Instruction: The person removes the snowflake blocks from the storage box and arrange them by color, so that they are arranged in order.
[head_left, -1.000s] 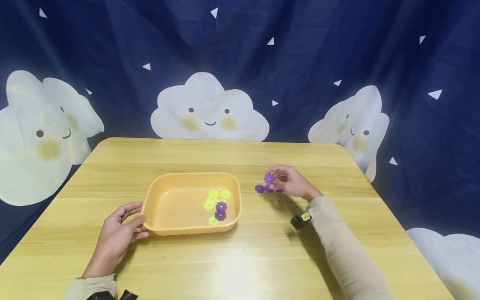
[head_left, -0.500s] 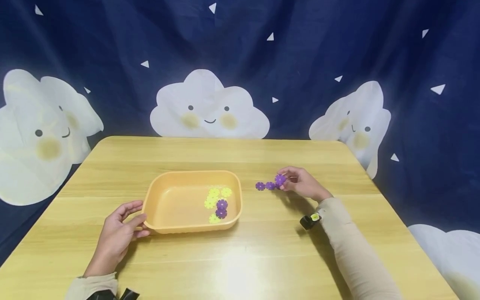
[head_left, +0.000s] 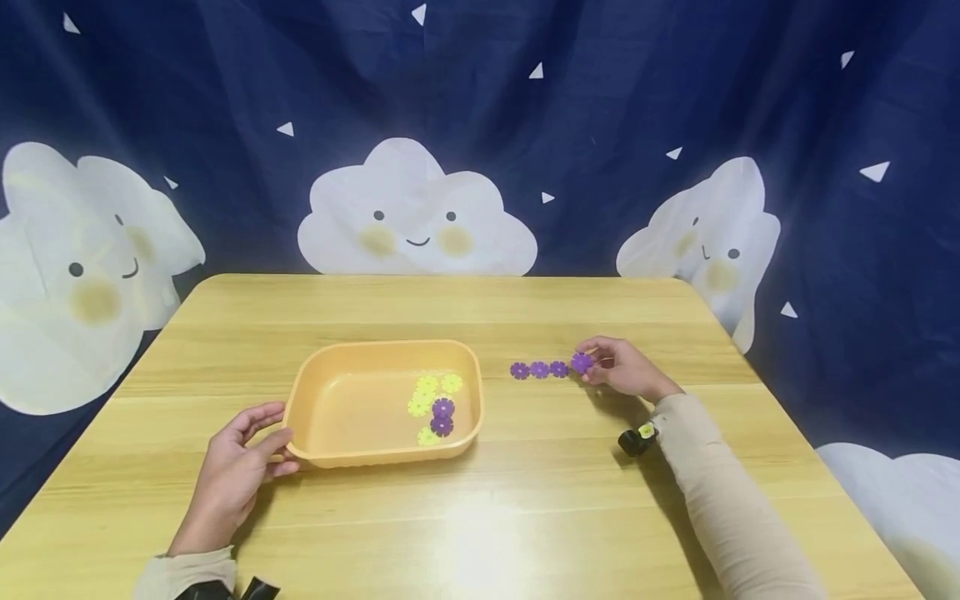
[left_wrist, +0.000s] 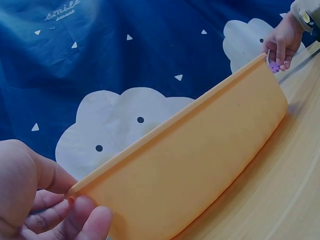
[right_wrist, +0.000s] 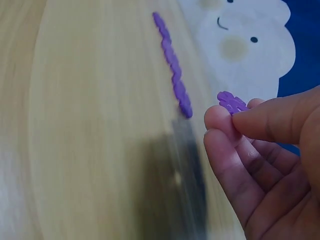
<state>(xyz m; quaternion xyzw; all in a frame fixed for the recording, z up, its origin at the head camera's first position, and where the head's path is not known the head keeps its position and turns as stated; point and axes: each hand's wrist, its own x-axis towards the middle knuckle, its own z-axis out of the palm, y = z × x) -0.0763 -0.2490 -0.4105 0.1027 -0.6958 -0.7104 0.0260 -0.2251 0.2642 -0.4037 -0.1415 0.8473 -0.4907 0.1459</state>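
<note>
My right hand [head_left: 626, 367] pinches a purple flower-shaped disc [head_left: 581, 362] between thumb and fingers, just above the table. To its left, three purple flower discs [head_left: 539, 370] lie in a row on the tabletop; the right wrist view shows that row [right_wrist: 171, 62] from a low angle. My left hand [head_left: 238, 467] grips the left rim of a yellow-orange plastic tub [head_left: 352, 460], its thumb over the edge. Inside the tub's right part lie several yellow flower discs [head_left: 426, 385] and two purple ones [head_left: 442, 408], partly overlapping. In the left wrist view the tub's outer wall [left_wrist: 195, 155] hides its contents.
A wood-grain table [head_left: 390, 533] carries everything. Behind its far edge hangs a dark blue curtain [head_left: 600, 100] printed with smiling clouds. A small black device [head_left: 636, 442] is worn at my right wrist.
My right hand has moved rightward along the row, now holding a purple disc at the right end beyond the three lying ones. The left hand and tub stay put.
</note>
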